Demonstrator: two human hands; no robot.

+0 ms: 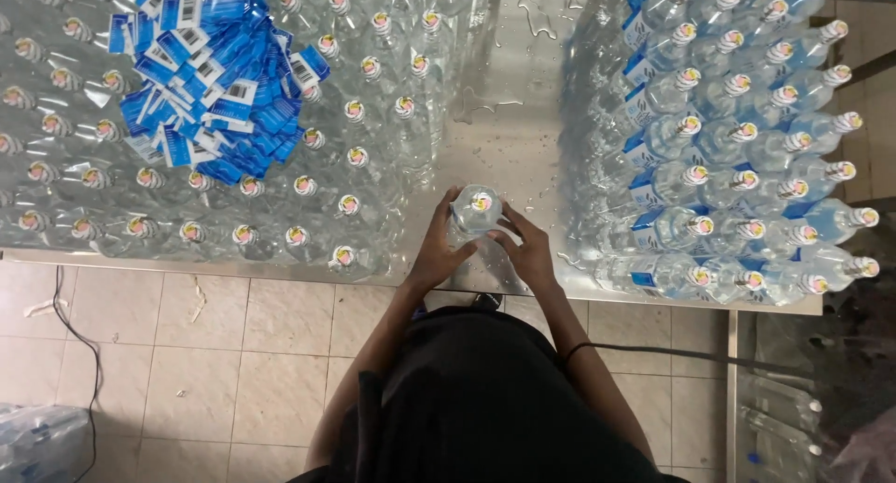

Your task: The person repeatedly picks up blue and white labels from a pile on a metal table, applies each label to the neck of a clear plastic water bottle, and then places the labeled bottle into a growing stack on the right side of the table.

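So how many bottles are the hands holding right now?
1. The left hand and the right hand both wrap one clear bottle standing on the wet metal table, between the unlabelled bottles on the left and the blue-labelled ones on the right.

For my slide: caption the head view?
Both hands hold a clear bottle upright on a wet steel table.

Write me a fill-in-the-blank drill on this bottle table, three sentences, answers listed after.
1. Both hands, the left hand and the right hand, grip one clear plastic water bottle standing on the wet ____ table.
2. A loose heap of ____ paper labels lies on top of the unlabelled clear bottles.
3. The clear bottles with blue labels already on stand to the person's ____.

Missing words: metal; blue; right
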